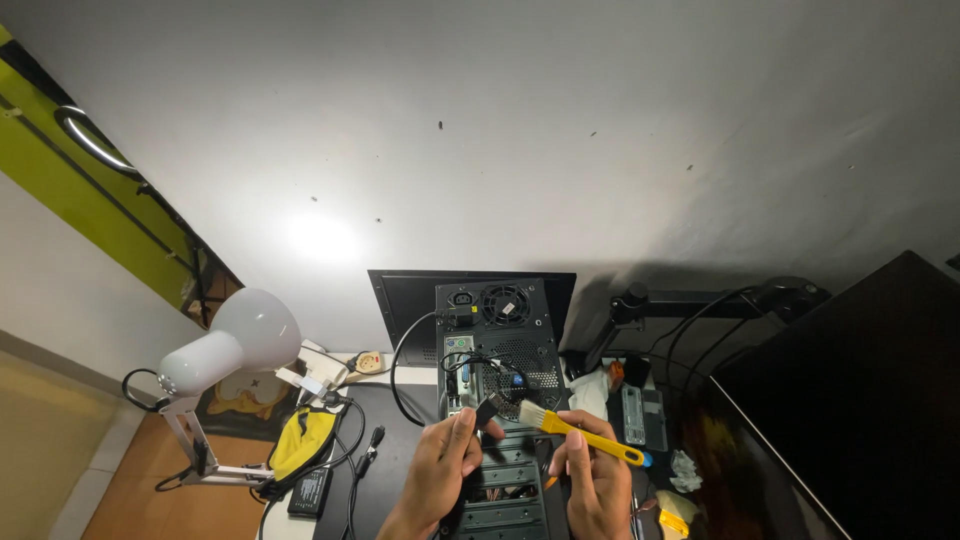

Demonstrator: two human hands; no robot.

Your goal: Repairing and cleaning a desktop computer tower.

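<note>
A black desktop computer case (pixel 505 330) lies on the desk with its rear panel facing up, fan grille and ports visible. My left hand (pixel 440 472) pinches a small dark plug (pixel 486 411) on the end of a black cable over the rear panel. Just right of it, my right hand (pixel 592 482) grips a yellow-handled brush (pixel 580 432) whose pale bristles point left toward the plug. Both hands hover above the lower slots of the case.
A white desk lamp (pixel 232 348) stands at the left, shining on the wall. Beside it lie a yellow pouch (pixel 303 440) and loose black cables (pixel 355 470). A large dark monitor (pixel 850 400) on a black arm (pixel 690 300) fills the right side.
</note>
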